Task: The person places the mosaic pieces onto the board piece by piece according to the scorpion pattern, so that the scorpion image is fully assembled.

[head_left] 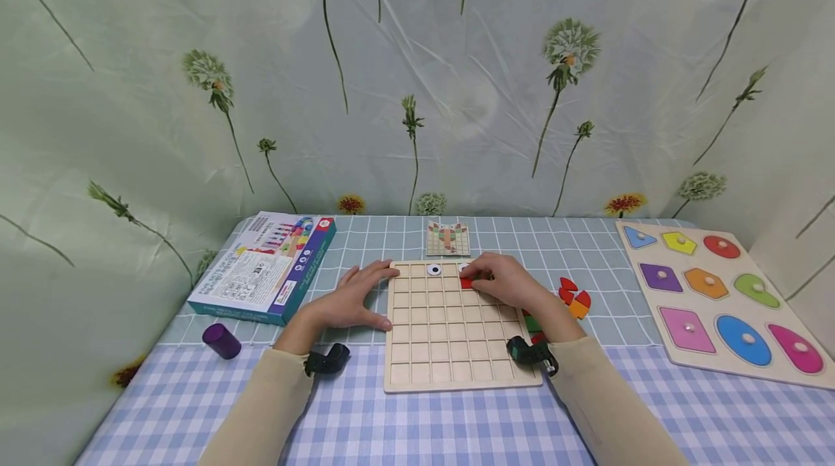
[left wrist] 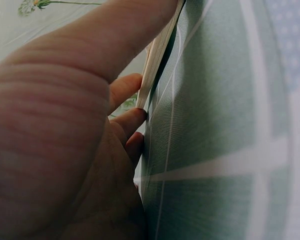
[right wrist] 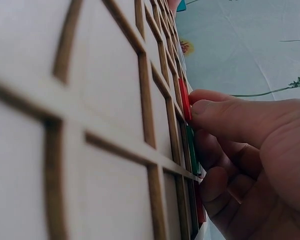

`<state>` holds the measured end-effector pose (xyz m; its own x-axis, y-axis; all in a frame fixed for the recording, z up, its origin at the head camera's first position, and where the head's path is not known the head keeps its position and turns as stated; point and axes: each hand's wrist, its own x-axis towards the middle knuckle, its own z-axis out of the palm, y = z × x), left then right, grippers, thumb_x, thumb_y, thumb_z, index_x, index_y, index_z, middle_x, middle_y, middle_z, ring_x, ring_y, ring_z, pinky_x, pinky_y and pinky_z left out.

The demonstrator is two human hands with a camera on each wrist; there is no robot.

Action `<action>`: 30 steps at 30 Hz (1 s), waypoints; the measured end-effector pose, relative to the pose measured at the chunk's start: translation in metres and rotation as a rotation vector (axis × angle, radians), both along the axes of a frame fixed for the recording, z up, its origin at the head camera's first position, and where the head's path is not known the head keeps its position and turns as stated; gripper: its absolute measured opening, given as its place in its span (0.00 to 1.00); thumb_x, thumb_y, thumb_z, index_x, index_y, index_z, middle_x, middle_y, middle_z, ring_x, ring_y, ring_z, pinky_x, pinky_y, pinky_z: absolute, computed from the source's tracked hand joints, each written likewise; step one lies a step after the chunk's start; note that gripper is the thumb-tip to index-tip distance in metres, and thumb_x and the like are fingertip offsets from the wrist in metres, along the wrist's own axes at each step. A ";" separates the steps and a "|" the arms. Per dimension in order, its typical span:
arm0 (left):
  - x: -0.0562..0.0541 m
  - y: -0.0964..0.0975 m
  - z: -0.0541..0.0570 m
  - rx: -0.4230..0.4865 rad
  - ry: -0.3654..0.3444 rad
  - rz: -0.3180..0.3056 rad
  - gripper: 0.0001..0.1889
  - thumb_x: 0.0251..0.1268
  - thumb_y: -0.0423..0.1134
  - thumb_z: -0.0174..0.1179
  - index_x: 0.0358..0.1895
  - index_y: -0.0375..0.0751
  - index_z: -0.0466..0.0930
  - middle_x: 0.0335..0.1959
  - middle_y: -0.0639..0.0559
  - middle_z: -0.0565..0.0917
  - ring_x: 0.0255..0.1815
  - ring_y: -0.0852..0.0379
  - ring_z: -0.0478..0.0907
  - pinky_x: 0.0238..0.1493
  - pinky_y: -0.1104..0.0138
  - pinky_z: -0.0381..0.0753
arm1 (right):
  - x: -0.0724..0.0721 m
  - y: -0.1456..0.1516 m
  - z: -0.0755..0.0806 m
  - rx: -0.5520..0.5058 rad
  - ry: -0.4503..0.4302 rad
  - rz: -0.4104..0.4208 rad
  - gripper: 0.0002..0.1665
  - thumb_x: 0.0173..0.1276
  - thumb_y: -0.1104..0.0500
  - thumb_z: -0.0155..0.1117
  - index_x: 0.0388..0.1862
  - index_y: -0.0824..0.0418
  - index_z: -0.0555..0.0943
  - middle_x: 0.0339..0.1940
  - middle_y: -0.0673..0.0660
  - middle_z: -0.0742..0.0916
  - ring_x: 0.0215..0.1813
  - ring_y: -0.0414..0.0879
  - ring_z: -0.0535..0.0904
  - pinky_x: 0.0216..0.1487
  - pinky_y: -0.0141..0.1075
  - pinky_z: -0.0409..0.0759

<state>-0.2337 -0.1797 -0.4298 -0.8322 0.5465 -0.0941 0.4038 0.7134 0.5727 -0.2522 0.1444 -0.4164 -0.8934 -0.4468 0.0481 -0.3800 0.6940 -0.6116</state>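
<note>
A light wooden grid board (head_left: 443, 335) lies in front of me. My left hand (head_left: 355, 299) rests at its left side, fingertips and thumb spread along the rim; the left wrist view shows them against the board's edge (left wrist: 157, 57). At the upper right cells, my right hand (head_left: 509, 280) pinches a red piece (head_left: 466, 283) between thumb and finger. The right wrist view has this red piece (right wrist: 184, 99) raised above the grid, with a green piece (right wrist: 192, 150) beside the other fingers. A round eye piece (head_left: 433, 270) sits in the top row; another is partly hidden by the right hand.
Behind the board stands a small pattern card (head_left: 447, 241). Loose red and orange pieces (head_left: 577, 309) lie right of the board, others partly under the right arm. A boxed set (head_left: 264, 267) and purple cylinder (head_left: 222, 340) are left; a knobbed shape puzzle (head_left: 711, 321) is right.
</note>
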 end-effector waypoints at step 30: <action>0.002 0.001 0.002 0.007 -0.002 -0.001 0.50 0.51 0.55 0.75 0.77 0.47 0.60 0.82 0.44 0.53 0.84 0.42 0.45 0.80 0.39 0.33 | 0.000 0.001 0.005 -0.056 -0.009 0.009 0.12 0.72 0.61 0.62 0.50 0.58 0.87 0.49 0.56 0.90 0.50 0.50 0.85 0.53 0.44 0.84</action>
<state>-0.2320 -0.1792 -0.4274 -0.8314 0.5482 -0.0914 0.4038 0.7088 0.5784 -0.2518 0.1455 -0.4117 -0.8900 -0.4513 0.0647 -0.3798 0.6554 -0.6528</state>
